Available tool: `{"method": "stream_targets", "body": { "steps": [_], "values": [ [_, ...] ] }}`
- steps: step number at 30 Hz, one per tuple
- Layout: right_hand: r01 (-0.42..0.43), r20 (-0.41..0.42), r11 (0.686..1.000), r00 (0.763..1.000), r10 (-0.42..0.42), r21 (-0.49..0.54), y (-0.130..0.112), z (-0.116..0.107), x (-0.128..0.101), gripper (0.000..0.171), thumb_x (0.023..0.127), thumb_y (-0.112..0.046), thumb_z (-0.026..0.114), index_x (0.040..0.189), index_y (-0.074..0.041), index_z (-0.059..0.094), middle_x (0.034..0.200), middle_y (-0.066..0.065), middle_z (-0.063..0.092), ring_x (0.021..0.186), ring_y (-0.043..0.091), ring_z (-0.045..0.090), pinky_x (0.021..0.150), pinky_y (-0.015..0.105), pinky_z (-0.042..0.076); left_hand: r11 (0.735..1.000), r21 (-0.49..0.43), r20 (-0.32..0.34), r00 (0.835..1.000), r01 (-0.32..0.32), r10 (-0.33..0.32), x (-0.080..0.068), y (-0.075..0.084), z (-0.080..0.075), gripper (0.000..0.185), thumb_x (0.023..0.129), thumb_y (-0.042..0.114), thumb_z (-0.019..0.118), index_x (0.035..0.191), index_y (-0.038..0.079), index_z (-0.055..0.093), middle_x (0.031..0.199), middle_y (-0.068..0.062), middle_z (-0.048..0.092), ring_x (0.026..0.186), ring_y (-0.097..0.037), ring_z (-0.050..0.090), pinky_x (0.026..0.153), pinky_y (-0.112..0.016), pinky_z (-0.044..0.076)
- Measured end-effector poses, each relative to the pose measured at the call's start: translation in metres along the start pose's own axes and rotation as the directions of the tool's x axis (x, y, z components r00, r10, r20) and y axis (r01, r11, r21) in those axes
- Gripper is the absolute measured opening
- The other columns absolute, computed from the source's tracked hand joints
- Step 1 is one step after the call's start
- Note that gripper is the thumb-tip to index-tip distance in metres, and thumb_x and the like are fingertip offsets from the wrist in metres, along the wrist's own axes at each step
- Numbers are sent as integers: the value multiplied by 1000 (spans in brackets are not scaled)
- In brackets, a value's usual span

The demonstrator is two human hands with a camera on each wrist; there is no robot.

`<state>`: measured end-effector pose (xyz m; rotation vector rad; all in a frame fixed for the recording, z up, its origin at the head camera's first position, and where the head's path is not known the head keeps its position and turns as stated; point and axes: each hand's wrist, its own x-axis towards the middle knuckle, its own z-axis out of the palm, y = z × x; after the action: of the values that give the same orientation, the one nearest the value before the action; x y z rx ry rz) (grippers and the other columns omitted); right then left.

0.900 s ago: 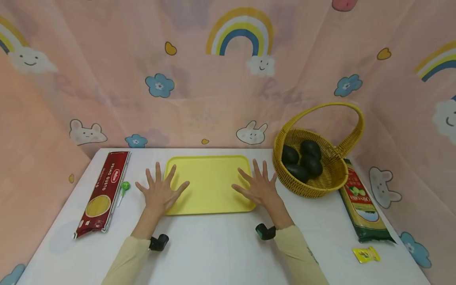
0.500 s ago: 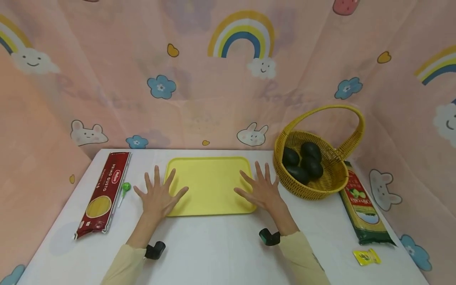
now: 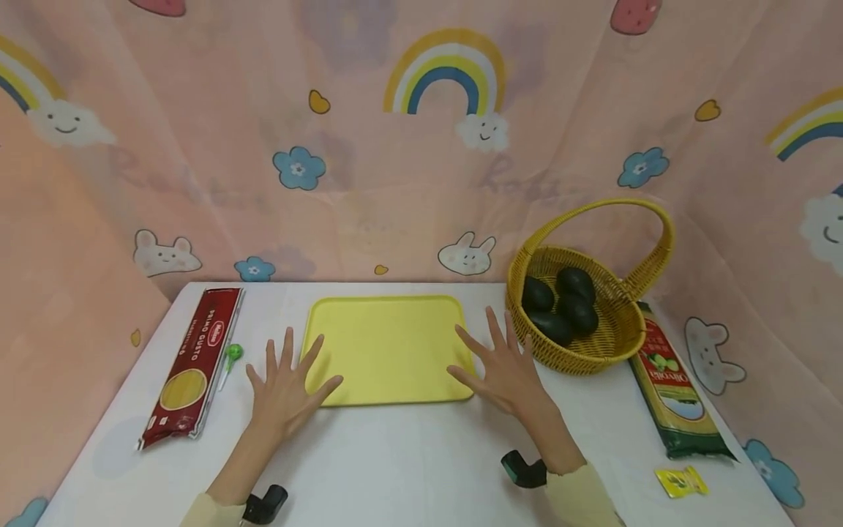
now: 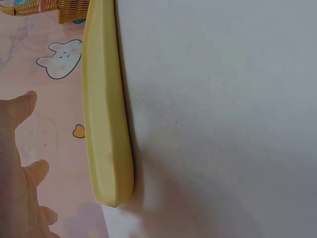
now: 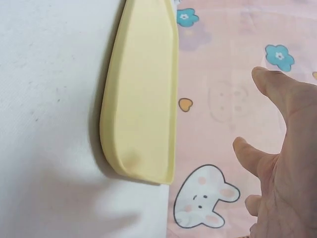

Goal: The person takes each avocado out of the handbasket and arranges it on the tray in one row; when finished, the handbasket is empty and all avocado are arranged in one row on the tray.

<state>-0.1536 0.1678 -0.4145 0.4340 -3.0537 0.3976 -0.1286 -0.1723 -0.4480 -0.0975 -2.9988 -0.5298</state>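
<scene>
One yellow tray (image 3: pixel 388 344) lies mid-table with the left hand (image 3: pixel 285 388) at its near left corner and the right hand (image 3: pixel 507 373) at its near right corner, both with fingers spread straight and holding nothing; whether the fingertips touch the tray rim cannot be told. Also on the table are one basket (image 3: pixel 615 344) holding four dark avocados (image 3: pixel 560 306), two pasta packs (image 3: pixel 194 359), one green lollipop (image 3: pixel 230 355) and one yellow sachet (image 3: pixel 681 481). The wrist views show only the tray's edge and part of each hand, and the lowest avocado is partly hidden by the others.
</scene>
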Motion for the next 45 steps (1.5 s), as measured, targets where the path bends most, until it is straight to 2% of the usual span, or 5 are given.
{"method": "stream_targets", "body": {
  "steps": [14, 20, 27, 34, 45],
  "values": [
    [49, -90, 995, 994, -56, -84, 25, -13, -26, 69, 87, -65, 50, 147, -30, 40, 159, 18, 8, 144, 42, 0, 107, 73, 18, 981, -169, 150, 981, -97, 123, 5, -31, -2, 78, 82, 45, 72, 144, 7, 43, 155, -26, 16, 138, -53, 13, 101, -73, 28],
    [25, -75, 999, 997, -28, -43, 40, -22, -32, 67, 90, -62, 51, 146, -27, 42, 157, 21, 13, 142, 48, 7, 105, 73, 21, 968, -192, 194, 961, -160, 197, 13, -49, -8, 65, 73, 27, 83, 128, 2, 60, 150, -29, 26, 137, -54, 15, 107, -68, 21],
    [-56, -5, 982, 998, 57, 178, 60, -40, -34, 61, 95, -49, 52, 148, -22, 38, 157, 20, 14, 143, 47, 3, 98, 79, 20, 949, -228, 140, 957, -218, 253, 15, -54, -15, 50, 70, 14, 84, 114, -3, 68, 139, -31, 41, 127, -52, 37, 103, -62, 36],
    [-26, -25, 918, 999, 40, 397, 92, -52, -33, 53, 101, -36, 46, 148, -15, 37, 155, 24, 18, 138, 54, 12, 96, 82, 15, 934, -321, 173, 960, -156, 220, 16, -53, -13, 52, 69, 10, 85, 114, -8, 65, 133, -31, 47, 114, -45, 54, 87, -40, 55],
    [-1, -65, 860, 997, 39, 511, 139, -65, -28, 46, 104, -26, 42, 144, -3, 42, 150, 28, 28, 133, 55, 24, 94, 79, 25, 952, -252, 102, 973, -175, 206, 15, -44, -2, 62, 60, 17, 89, 108, -14, 65, 130, -30, 51, 118, -46, 51, 97, -50, 47]
  ]
}}
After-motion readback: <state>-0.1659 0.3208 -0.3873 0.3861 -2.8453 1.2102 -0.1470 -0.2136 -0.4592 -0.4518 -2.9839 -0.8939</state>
